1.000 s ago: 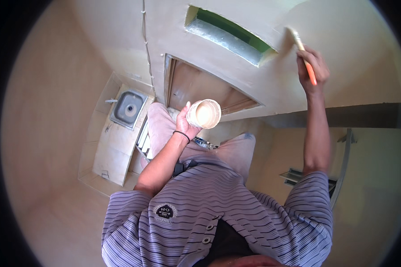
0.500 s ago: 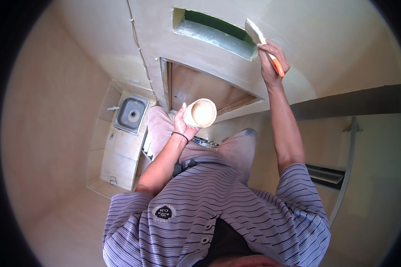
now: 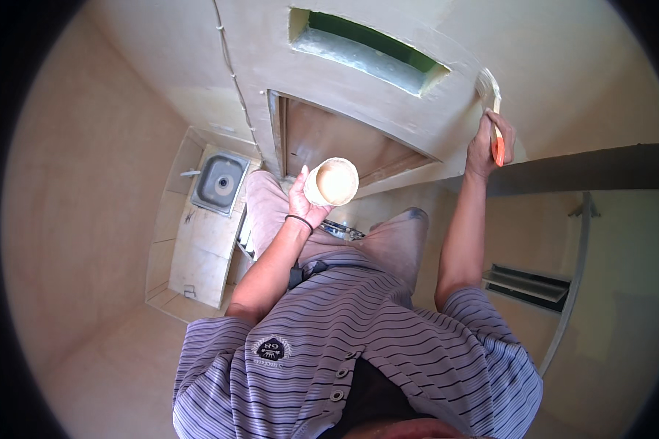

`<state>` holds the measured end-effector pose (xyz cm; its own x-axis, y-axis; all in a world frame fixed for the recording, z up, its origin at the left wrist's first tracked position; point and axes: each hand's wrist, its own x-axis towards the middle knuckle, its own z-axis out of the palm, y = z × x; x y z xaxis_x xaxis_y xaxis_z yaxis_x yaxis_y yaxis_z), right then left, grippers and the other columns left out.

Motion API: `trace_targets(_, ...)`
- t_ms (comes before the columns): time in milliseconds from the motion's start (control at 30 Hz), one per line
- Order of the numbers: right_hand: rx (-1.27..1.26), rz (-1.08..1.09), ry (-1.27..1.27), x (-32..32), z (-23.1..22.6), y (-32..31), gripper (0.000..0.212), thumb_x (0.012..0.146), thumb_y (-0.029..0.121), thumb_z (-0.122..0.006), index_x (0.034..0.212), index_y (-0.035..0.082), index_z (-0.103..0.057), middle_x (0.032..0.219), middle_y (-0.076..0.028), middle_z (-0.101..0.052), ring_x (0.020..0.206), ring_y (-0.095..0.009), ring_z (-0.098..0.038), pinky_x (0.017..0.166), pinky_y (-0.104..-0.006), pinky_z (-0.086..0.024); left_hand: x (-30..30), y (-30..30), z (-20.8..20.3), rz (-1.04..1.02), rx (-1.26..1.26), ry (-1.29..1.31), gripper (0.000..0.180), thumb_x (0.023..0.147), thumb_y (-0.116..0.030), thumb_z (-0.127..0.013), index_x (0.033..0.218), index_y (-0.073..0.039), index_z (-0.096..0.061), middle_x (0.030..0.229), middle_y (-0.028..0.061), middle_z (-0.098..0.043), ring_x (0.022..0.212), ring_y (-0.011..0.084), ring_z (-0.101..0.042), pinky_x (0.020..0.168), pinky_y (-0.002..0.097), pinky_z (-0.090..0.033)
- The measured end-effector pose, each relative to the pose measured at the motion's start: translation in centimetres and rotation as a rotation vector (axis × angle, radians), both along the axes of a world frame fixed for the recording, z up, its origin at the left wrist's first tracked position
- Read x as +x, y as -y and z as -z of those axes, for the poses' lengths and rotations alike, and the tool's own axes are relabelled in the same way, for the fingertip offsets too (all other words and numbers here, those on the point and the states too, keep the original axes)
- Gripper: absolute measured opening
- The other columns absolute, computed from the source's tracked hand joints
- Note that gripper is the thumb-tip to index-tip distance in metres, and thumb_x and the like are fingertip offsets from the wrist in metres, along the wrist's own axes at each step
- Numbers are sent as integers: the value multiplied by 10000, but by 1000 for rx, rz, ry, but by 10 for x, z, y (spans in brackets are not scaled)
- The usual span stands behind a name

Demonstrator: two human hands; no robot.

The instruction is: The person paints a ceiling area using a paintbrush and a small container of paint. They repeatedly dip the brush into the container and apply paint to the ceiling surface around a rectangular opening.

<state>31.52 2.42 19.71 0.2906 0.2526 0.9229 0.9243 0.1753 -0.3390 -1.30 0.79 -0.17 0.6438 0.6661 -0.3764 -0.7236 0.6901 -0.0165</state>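
My left hand (image 3: 305,202) is wrapped round a round tub (image 3: 313,184) of pale, creamy paint at waist height, its open top facing up. Out to the right, my raised right hand (image 3: 485,144) grips a paintbrush (image 3: 499,146) by its orange-tipped handle. The brush's bristles lie against the pale wall (image 3: 542,73), right of the recessed opening, with a whitish smear beside them. That opening (image 3: 359,64) has a grey sill and dark green inside.
Below the opening is a brown wooden door (image 3: 337,139) in its frame. To my left stands a tiled counter (image 3: 205,245) with a steel sink (image 3: 222,183). A cable (image 3: 229,66) runs along the wall. A louvred window (image 3: 527,285) is at the right.
My right hand has swung the paintbrush rightward and down, from the edge of the opening to the wall beside it. My left hand still holds the tub in nearly the same place.
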Motion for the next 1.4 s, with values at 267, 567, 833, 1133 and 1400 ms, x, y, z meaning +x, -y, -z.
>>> trace_targets(267,-197,228,625,-24,-18,-6,220,701,27,-730,888,144,-742,962,-73,-695,843,-248,-634,761,-373,-487,2,-1,-5,21,20,10,610,891,-536,-666,1286,-75,-608,1304,126,-636,1236,311,-585,1082,521,-442)
trace_targets(567,-391,-109,597,-21,-7,-7,182,708,86,-717,863,182,-721,977,-46,-677,854,-232,-626,746,-363,-495,-2,0,-5,-19,7,26,634,903,-521,-653,1328,-58,-572,1348,141,-605,1280,330,-549,1105,549,-409)
trace_targets(833,-147,-224,79,24,-95,12,131,805,-64,-742,857,51,-707,925,-73,-703,828,-198,-682,748,-316,-551,2,1,-6,1,4,-2,618,896,-523,-661,1317,-78,-583,1343,128,-611,1269,325,-559,1085,540,-428)
trace_targets(1133,159,-487,-1137,2,-33,63,200,866,-33,-714,1038,-37,-611,890,-128,-685,698,-193,-690,583,-315,-603,4,1,-9,19,-2,-52,548,907,-563,-618,1277,-159,-604,1283,95,-637,1161,313,-616,873,498,-520)
trace_targets(1400,-120,-440,-1784,-42,117,126,355,978,268,-520,1058,-71,-586,959,-207,-676,822,-314,-700,720,-403,-606,1,-1,13,49,29,-42,571,893,-571,-626,1297,-170,-592,1260,86,-650,1137,325,-626,840,513,-534)
